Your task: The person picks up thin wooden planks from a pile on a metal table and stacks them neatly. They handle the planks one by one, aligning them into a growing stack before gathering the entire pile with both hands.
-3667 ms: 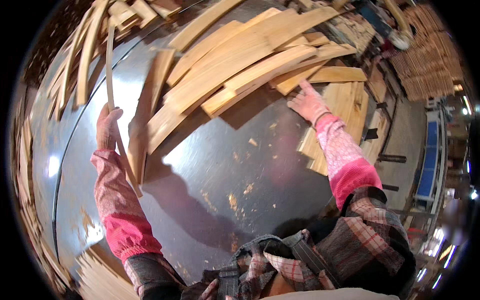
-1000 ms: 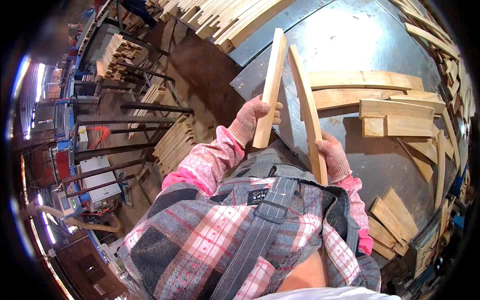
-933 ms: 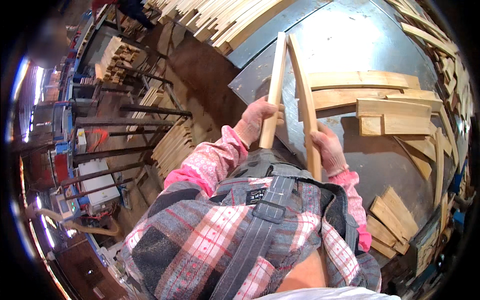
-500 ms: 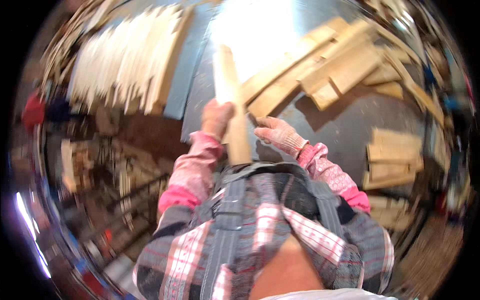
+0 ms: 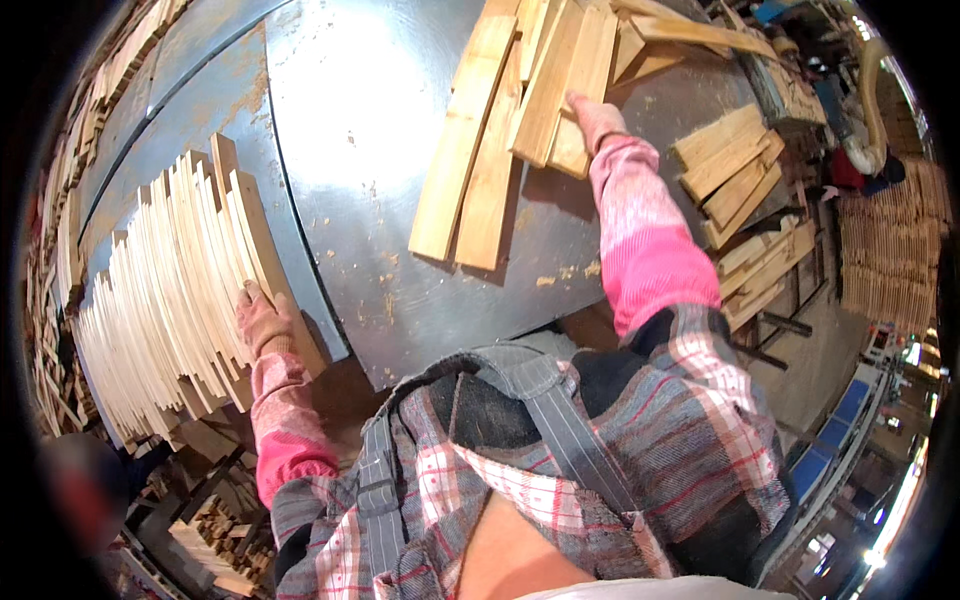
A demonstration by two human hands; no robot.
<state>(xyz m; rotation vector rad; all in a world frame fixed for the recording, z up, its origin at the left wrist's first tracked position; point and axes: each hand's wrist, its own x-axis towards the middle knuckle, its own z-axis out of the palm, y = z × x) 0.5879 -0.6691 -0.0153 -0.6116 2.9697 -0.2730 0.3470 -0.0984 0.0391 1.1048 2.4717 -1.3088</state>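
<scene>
My left hand (image 5: 262, 318), in a pink glove, lies on the lower end of the rightmost curved wooden slat (image 5: 258, 235). That slat leans against a long row of similar pale slats (image 5: 160, 300) standing on edge at the left of the grey metal table (image 5: 370, 150). My right hand (image 5: 597, 115), also gloved, reaches far across the table. It touches the near end of a flat board (image 5: 560, 90) in a loose pile of boards (image 5: 480, 170). Its grip is hidden.
Short boards (image 5: 730, 160) are stacked past the table's right edge, with more stacked wood (image 5: 890, 250) farther right. Wood racks and offcuts (image 5: 200, 510) stand below the slat row at lower left. Sawdust specks lie on the bare metal.
I carried two long slats upright in both hands and turned left. Now they stand with the slat row; my right hand has let go and stretched to the board pile.
</scene>
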